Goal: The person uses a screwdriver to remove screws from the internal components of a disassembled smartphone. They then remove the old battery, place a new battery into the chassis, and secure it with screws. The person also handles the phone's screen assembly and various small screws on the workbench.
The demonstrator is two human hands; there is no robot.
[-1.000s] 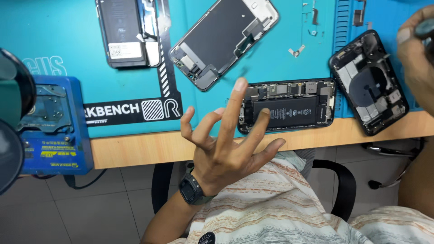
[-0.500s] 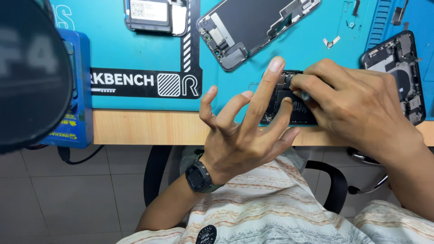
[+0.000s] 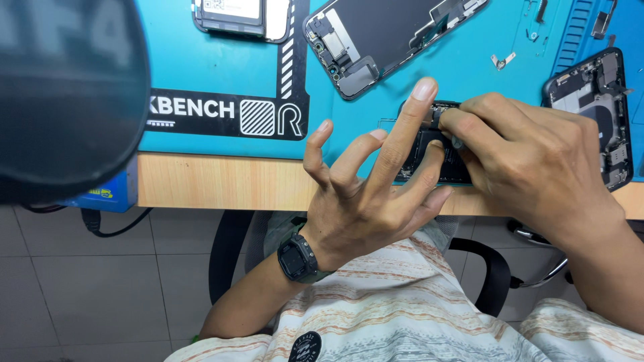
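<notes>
An opened phone body [image 3: 426,142] with dark inner parts lies on the blue work mat [image 3: 221,67] at the table's front edge. My left hand [image 3: 362,201], with a black watch on its wrist, pinches the phone's left end between index fingertip and thumb; the other fingers are spread. My right hand [image 3: 537,161] covers the rest of the phone, its fingers pinched together on a small grey tool that barely shows. Most of the phone is hidden under both hands.
A detached screen assembly [image 3: 396,33] lies behind the hands, another phone [image 3: 241,13] at the top and an open back housing [image 3: 597,114] at the right. A small metal bracket [image 3: 500,62] sits on the mat. A blurred dark round object [image 3: 67,94] fills the left.
My right hand came in from the far right and settled on the phone body. My left hand rose from in front of the table to grip the phone's end. The view shifted closer.
</notes>
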